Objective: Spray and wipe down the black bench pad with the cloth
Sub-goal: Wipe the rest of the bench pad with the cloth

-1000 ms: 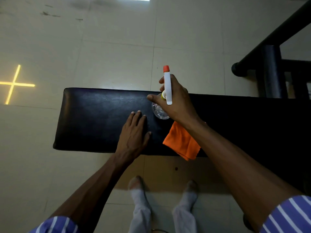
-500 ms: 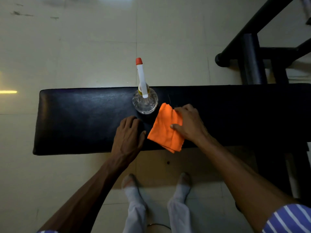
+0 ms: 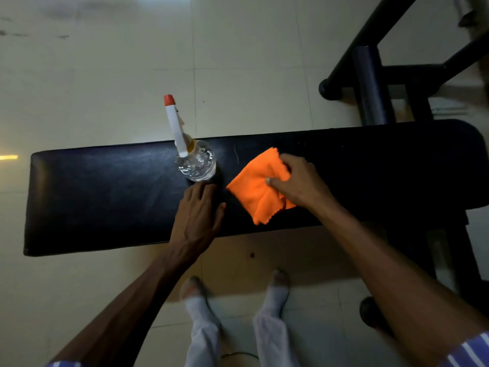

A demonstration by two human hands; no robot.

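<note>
While left hand lies flat, right hand pinches cloth on bench pad.

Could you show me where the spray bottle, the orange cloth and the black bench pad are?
spray bottle [image 3: 197, 164], head view, on its clear body.
orange cloth [image 3: 254, 189], head view, on its flat middle.
black bench pad [image 3: 105, 192], head view, on its bare left part.
</note>
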